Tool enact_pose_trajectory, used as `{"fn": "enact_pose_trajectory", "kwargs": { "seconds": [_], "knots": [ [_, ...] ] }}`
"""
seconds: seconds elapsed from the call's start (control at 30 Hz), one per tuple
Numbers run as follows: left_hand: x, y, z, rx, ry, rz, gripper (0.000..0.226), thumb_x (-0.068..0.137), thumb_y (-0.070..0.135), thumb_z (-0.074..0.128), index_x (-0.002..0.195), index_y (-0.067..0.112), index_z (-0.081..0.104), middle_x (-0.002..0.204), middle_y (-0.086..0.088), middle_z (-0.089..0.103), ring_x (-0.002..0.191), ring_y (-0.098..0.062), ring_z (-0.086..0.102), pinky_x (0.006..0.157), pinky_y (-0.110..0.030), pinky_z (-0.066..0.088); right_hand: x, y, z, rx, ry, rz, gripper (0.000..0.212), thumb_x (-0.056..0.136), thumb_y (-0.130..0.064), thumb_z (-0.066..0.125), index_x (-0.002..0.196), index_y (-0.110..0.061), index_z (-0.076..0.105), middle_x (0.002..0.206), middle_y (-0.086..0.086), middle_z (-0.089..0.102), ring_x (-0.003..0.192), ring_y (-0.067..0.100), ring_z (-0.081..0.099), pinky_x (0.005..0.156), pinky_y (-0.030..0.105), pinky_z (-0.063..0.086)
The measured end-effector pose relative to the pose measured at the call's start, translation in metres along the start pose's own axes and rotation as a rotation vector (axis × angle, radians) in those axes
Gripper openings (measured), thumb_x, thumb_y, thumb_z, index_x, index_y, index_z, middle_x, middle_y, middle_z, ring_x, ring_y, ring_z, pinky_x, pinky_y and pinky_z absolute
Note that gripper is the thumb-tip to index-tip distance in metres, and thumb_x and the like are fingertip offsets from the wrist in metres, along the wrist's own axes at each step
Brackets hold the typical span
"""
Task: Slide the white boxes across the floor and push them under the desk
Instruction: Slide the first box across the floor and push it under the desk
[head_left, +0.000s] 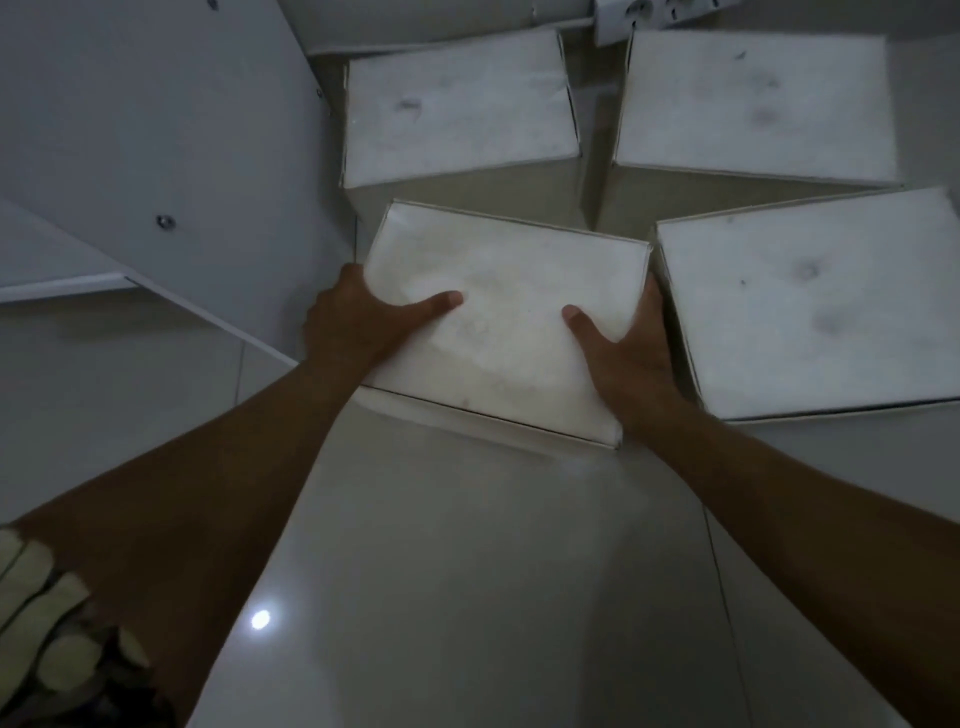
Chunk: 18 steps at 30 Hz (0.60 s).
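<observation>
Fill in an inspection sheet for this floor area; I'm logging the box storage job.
Surface: glossy tiled floor, one light glare.
Job's things: four white boxes; near-left box held, near-right box close beside it, far-left box and far-right box behind.
Clutter: patterned fabric at the lower left.
Hands: left hand and right hand grip the near-left box's sides, thumbs on top.
Cables: nothing seen.
Surroundings: white desk panel at left; wall socket at the top.

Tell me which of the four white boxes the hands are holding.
The near-left box: the left hand and right hand grip its sides, thumbs on top. The other three stand untouched.
</observation>
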<state>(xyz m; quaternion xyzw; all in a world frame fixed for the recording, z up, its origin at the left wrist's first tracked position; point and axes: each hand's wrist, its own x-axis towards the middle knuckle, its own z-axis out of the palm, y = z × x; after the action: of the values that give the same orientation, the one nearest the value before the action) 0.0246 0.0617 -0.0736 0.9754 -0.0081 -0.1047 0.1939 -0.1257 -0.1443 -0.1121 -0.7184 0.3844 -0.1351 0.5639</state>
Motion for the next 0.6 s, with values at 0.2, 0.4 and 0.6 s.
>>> {"fn": "enact_pose_trajectory", "kwargs": {
  "seconds": [0.2, 0.4, 0.6],
  "knots": [
    [-0.049, 0.001, -0.033, 0.005, 0.031, -0.104, 0.129, 0.028, 0.106, 0.046, 0.122, 0.018, 0.052, 0.12, -0.009, 0.064, 0.111, -0.035, 0.059, 0.091, -0.049, 0.049, -0.023, -0.024, -0.019, -0.064, -0.07, -0.012, 0.097, 0.082, -0.05, 0.072, 0.155, -0.029, 0.011, 0.157, -0.007, 0.027, 0.133, 0.001, 0.028, 0.106, 0.018, 0.019],
    [-0.074, 0.001, -0.052, 0.116, 0.042, -0.144, 0.13, 0.029, 0.107, 0.042, 0.12, 0.015, 0.05, 0.115, -0.014, 0.064, 0.107, -0.039, 0.06, 0.087, -0.048, 0.048, -0.042, -0.035, -0.031, -0.095, -0.129, 0.006, 0.098, 0.084, -0.048, 0.071, 0.156, -0.027, 0.009, 0.16, -0.005, 0.021, 0.143, 0.011, 0.023, 0.108, 0.019, 0.016],
    [-0.066, -0.02, -0.041, 0.002, 0.031, -0.11, 0.128, 0.028, 0.107, 0.043, 0.12, 0.019, 0.051, 0.113, -0.009, 0.063, 0.105, -0.036, 0.06, 0.086, -0.046, 0.05, -0.047, -0.032, -0.021, -0.195, -0.076, -0.002, 0.094, 0.082, -0.052, 0.071, 0.155, -0.023, 0.019, 0.154, -0.001, 0.034, 0.137, 0.015, 0.035, 0.101, 0.018, 0.022]
  ]
}}
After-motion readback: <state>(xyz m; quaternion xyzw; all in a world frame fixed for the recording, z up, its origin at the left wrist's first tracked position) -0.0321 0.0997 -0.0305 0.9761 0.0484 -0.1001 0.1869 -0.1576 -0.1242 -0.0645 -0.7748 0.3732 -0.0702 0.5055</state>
